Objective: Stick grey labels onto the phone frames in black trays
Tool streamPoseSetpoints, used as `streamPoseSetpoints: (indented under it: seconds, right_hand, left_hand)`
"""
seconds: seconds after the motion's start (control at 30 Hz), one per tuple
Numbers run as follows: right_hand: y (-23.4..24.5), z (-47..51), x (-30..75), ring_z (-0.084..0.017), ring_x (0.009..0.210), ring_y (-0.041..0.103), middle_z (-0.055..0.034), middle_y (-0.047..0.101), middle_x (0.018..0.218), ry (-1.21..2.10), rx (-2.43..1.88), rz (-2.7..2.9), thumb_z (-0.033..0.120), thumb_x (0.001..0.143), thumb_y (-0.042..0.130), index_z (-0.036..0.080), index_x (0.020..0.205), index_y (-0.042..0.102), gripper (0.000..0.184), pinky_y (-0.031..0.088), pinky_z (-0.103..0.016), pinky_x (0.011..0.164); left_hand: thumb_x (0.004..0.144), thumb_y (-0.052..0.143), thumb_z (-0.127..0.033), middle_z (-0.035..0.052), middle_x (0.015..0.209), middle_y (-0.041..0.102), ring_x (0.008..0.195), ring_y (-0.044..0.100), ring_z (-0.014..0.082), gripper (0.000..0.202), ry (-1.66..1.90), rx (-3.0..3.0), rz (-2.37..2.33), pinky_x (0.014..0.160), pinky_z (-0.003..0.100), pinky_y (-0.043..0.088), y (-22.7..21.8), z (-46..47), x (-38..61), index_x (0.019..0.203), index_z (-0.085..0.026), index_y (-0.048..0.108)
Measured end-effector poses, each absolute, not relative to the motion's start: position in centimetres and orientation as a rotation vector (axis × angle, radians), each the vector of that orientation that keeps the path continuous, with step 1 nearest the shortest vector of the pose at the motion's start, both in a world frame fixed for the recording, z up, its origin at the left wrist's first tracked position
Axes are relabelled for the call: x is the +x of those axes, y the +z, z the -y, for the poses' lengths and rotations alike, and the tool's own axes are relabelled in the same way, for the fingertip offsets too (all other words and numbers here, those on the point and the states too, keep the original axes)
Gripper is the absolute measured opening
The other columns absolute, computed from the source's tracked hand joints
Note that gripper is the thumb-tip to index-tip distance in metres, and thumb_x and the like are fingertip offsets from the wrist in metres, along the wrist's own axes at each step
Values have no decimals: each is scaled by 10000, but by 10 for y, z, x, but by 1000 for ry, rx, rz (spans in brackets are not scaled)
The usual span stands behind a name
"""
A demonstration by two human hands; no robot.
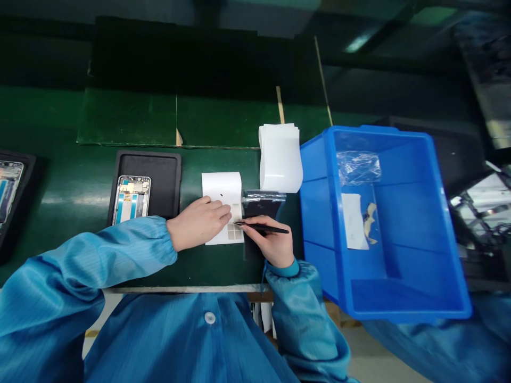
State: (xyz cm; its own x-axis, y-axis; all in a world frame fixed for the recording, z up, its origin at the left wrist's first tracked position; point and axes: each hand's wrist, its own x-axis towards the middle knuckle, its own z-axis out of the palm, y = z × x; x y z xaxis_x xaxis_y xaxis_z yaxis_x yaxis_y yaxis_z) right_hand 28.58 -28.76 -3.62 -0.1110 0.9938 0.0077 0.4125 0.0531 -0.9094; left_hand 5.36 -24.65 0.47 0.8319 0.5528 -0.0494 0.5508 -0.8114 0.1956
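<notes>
**Black tweezers (263,229) held to a white sheet (221,186)**

The black tweezers are pinched in the right hand (267,239), their tip at the white sheet beside a grid of small squares (235,231). The sheet is pressed down by the left hand (196,223), which hides part of it; no print is legible. A phone frame (131,200) lies in a black tray (143,159) on the green bench (80,255).

Two hands (197,223) (268,240), one tweezers (261,228) (black)
</notes>
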Motion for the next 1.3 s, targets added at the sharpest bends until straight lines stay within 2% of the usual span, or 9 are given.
streamPoseSetpoints:
  seconds: [0.4,0.57,0.7,0.83,0.9,0.97,1.3]
  right_hand:
    - [-38,288,285,-215,776,718,-36,762,850,999,-1456,1597,298,799,804,219,864,759,112,602,-352,754]
    - [-30,292,288,-205,771,725,-22,754,832,1052,-1416,1479,243,768,832,234,844,758,106,592,-321,727]
    - [-16,297,285,-213,798,732,-17,745,836,1069,-1365,1399,204,762,835,249,862,756,135,586,-334,762]
    - [-2,298,274,-204,796,722,-18,742,842,1119,-1291,1400,182,759,833,252,853,754,141,587,-320,740]
    - [2,298,267,-198,788,719,-17,742,838,1135,-1270,1398,182,754,837,253,848,754,144,589,-310,728]
    - [4,297,260,-200,789,722,-19,744,840,1137,-1278,1388,193,750,840,251,852,755,145,596,-312,734]
    - [4,295,244,-216,756,722,-35,750,816,1106,-1342,1489,253,742,847,230,825,760,123,601,-334,728]
  left_hand:
    - [1003,470,-143,70,1019,625,912,568,217,193,42,2814,-878,770,368,337,4,247,55,1105,-112,631]
    - [992,461,-100,92,1130,643,985,600,227,231,48,2777,-881,801,368,377,0,246,53,1142,-113,637]
    - [986,501,-132,53,1209,651,1085,609,200,248,260,2455,-900,883,332,419,7,240,43,1191,-174,633]
    - [897,683,-255,30,1123,668,1058,613,195,164,376,2116,-843,895,299,446,24,238,36,1051,-200,694]
    - [887,688,-230,18,1047,678,984,624,183,68,364,2048,-829,881,292,450,29,240,34,942,-201,716]
    - [888,667,-172,10,996,682,936,623,170,58,354,2022,-846,879,289,447,32,241,32,874,-191,720]
    - [859,664,-125,12,972,686,934,607,176,86,396,2014,-933,857,273,450,34,246,17,861,-185,726]
